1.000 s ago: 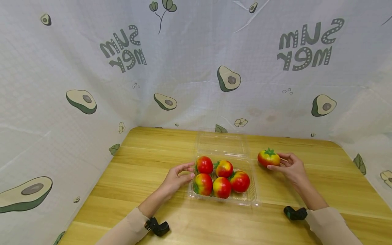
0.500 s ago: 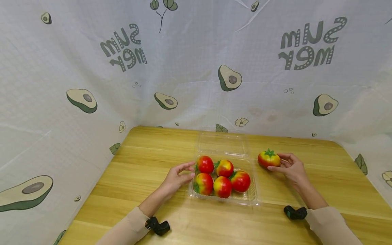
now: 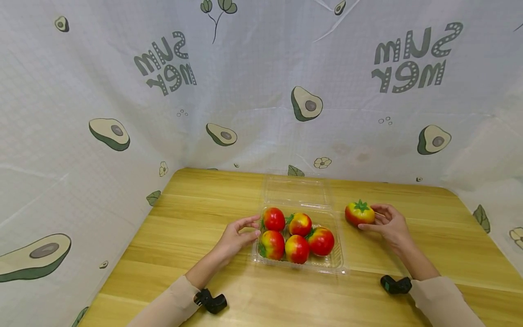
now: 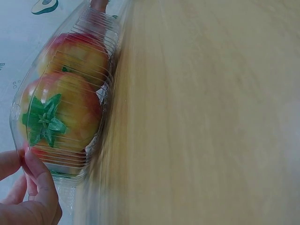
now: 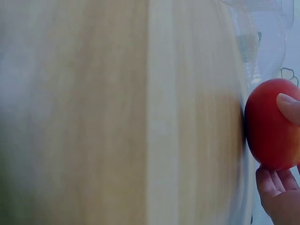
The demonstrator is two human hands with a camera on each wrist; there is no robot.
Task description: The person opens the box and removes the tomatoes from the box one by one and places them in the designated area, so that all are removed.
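On the wooden table (image 3: 196, 213), the right hand (image 3: 390, 223) cups a loose tomato (image 3: 359, 212) lying just left of its fingertips, apparently still resting on the wood, while the left hand (image 3: 237, 236) pinches the near-left rim of the open tray (image 3: 337, 265), which sits between the two hands.

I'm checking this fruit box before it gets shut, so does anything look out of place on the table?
One tomato sits outside the clear tray, on the table to its right, gripped by the right hand. The tray holds five tomatoes and its lid lies open. Nothing looks spilled or damaged.
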